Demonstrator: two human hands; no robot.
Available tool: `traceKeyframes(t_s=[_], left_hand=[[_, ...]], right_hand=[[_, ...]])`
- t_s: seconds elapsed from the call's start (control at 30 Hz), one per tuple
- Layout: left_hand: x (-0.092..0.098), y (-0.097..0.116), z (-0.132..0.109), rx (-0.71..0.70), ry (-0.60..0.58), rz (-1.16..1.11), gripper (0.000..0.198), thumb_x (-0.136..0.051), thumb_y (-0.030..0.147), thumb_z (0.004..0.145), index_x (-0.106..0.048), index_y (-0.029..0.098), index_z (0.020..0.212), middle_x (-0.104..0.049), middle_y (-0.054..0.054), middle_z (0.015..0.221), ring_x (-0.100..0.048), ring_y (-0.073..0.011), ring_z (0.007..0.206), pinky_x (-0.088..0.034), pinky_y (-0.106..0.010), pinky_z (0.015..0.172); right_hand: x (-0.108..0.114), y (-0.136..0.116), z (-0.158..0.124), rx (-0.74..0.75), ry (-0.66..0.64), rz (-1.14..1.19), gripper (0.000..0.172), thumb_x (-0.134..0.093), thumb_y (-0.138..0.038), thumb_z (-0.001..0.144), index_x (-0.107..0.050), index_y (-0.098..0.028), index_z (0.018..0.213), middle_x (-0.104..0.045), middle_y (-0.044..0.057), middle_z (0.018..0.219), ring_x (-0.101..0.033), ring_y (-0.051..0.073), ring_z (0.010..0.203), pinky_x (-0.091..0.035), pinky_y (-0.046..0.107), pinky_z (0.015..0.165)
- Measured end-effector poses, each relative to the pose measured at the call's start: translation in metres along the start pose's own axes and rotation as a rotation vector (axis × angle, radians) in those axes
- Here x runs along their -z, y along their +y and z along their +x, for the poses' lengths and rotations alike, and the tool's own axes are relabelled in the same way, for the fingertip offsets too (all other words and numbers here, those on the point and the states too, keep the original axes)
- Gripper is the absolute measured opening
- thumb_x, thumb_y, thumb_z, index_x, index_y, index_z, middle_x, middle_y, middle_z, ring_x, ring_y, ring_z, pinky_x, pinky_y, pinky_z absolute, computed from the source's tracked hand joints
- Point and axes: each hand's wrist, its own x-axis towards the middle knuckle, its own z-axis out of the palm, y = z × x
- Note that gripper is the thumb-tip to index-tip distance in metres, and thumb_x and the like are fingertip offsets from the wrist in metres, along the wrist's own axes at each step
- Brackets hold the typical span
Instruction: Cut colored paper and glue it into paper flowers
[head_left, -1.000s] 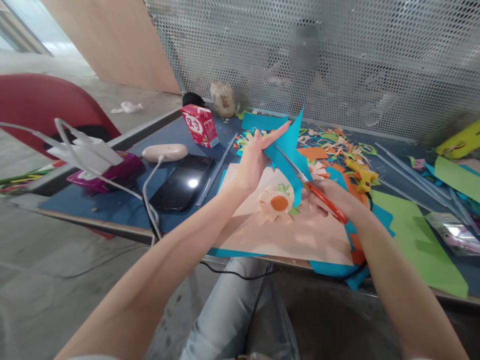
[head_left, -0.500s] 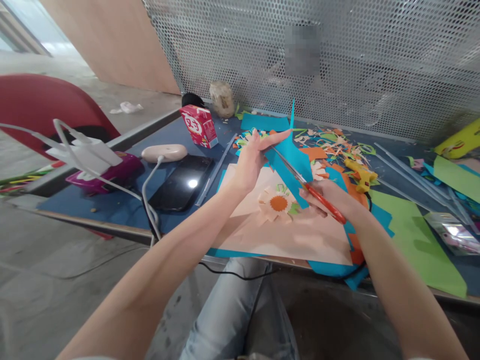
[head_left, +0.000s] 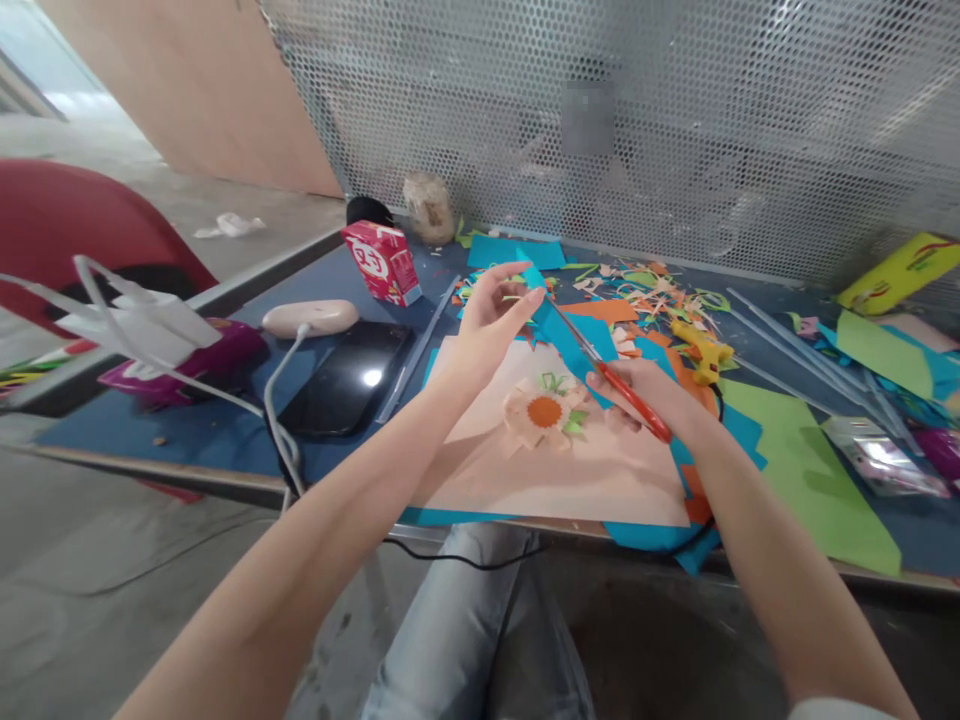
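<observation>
My left hand (head_left: 491, 315) pinches a piece of blue paper (head_left: 559, 338) near its upper end, with thumb and fingers bent around it. Red-handled scissors (head_left: 634, 400) are gripped in my right hand (head_left: 649, 385). Their blades lie along the blue paper and point up toward my left hand; whether they are fully closed is hard to see. Under both hands, a paper flower with peach petals and an orange centre (head_left: 544, 411) rests on a large peach sheet (head_left: 480, 480). Small green paper leaves (head_left: 576, 422) show beside the flower.
A phone (head_left: 349, 380), a white corded device (head_left: 310, 318) and a red box (head_left: 382, 262) stand left. Paper scraps (head_left: 652, 285) lie at the back. Right are a yellow glue gun (head_left: 701, 350), clear sticks (head_left: 810, 345) and green paper (head_left: 810, 470).
My left fingers, stretched out along the paper before, are now bent into a pinch on it. The blue strip that stood upright is now lower and leans left. The view has shifted slightly.
</observation>
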Motion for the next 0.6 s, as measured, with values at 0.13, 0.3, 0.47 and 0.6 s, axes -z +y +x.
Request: traceKeyframes(t_s=[0.13,0.3,0.47,0.6], left_hand=[[-0.0031,-0.0029,-0.0007,0.012,-0.041,0.018,0.040,-0.071,0.031,0.066,-0.053,0.022,0.100,-0.055,0.003,0.067,-0.053,-0.0081,0.055,-0.047,-0.020,0.047],[-0.0061,0.0009,-0.0027,-0.010,-0.051,0.008,0.044,-0.072,0.023,0.062,-0.053,0.020,0.102,-0.056,0.004,0.066,-0.053,-0.0072,0.051,-0.048,-0.020,0.047],[-0.0058,0.0026,-0.0026,0.005,-0.008,0.007,0.041,-0.072,0.019,0.060,-0.055,0.019,0.097,-0.051,0.007,0.059,-0.052,-0.0061,0.048,-0.044,-0.017,0.044],[-0.0057,0.0010,-0.0038,0.017,-0.004,-0.009,0.045,-0.073,0.019,0.059,-0.054,0.019,0.099,-0.049,0.009,0.053,-0.050,-0.0063,0.045,-0.043,-0.018,0.044]], right_hand=[[-0.0004,0.0012,0.0017,0.013,0.012,0.023,0.038,-0.060,-0.053,0.070,-0.045,-0.019,0.061,-0.038,-0.007,0.034,-0.041,0.009,0.027,-0.031,0.020,0.030],[-0.0008,-0.0010,-0.0003,0.036,0.017,0.013,0.038,-0.058,-0.055,0.069,-0.048,-0.019,0.063,-0.043,-0.006,0.036,-0.044,0.011,0.028,-0.034,0.022,0.030],[-0.0011,-0.0039,-0.0024,0.021,0.046,-0.019,0.042,-0.058,-0.056,0.070,-0.041,-0.020,0.057,-0.041,-0.006,0.034,-0.042,0.010,0.027,-0.034,0.021,0.030],[-0.0001,-0.0017,-0.0015,0.021,0.032,0.004,0.041,-0.057,-0.056,0.070,-0.043,-0.020,0.059,-0.044,-0.006,0.037,-0.042,0.009,0.029,-0.034,0.020,0.030]])
